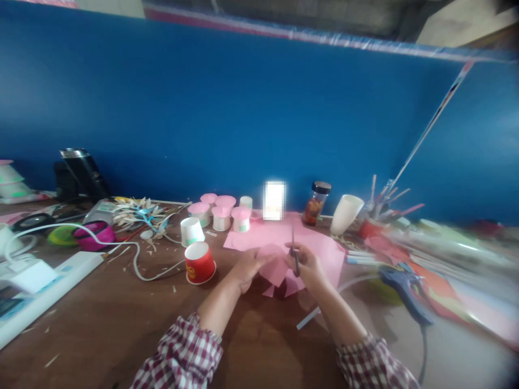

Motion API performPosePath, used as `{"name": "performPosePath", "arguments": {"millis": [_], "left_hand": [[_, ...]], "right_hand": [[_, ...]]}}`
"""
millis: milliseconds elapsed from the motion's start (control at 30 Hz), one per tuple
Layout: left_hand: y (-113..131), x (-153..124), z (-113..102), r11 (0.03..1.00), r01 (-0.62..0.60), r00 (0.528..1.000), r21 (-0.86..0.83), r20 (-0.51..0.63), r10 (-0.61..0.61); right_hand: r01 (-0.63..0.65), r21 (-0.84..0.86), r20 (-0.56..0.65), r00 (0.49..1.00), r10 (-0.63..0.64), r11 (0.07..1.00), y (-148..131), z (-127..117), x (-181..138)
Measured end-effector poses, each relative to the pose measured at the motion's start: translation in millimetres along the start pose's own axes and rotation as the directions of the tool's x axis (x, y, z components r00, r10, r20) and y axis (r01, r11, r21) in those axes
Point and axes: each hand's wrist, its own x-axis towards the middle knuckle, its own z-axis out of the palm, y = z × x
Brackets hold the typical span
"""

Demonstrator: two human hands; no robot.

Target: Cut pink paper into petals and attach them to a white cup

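Observation:
My left hand (248, 268) is closed on the left edge of a piece of pink paper (272, 263), held above the table. In my right hand (307, 265) is a pair of scissors (295, 259), its blades pointing up and away from me, right beside the paper. Whether the blades are apart I cannot tell. Small pink offcuts (292, 286) lie below my hands. A larger pink sheet (324, 249) is spread on the table behind them.
Left of my hands stand a red paper cup (200, 263), a white cup (192, 232) and several cups topped with pink discs (222, 212). A glue gun (407, 292) lies at right. A jar (317, 204) and a power strip (60, 289) are also on the table.

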Motion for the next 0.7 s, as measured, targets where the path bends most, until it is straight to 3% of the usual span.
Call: {"name": "performPosePath", "arguments": {"millis": [100, 300, 533, 700], "left_hand": [[-0.7, -0.9, 0.6, 0.999, 0.034, 0.999, 0.003, -0.012, -0.034], [-1.5, 0.8, 0.6, 0.997, -0.010, 0.997, -0.078, -0.071, 0.005], [2.7, 0.8, 3.0, 0.987, -0.010, 0.992, -0.159, -0.124, -0.010], [4.1, -0.4, 7.5, 0.988, 0.016, 0.992, -0.154, -0.121, -0.035]], "right_hand": [[-0.010, 0.013, -0.032, 0.999, 0.011, 1.000, -2.0, -0.5, -0.6], [-0.060, 0.101, -0.092, 0.993, 0.069, 0.993, -6.3, 0.5, -2.4], [-0.094, 0.032, -0.050, 0.994, 0.096, 0.995, -4.6, 1.7, -2.7], [-0.049, -0.004, 0.009, 0.999, 0.049, 0.999, 2.7, 1.5, 0.0]]}}
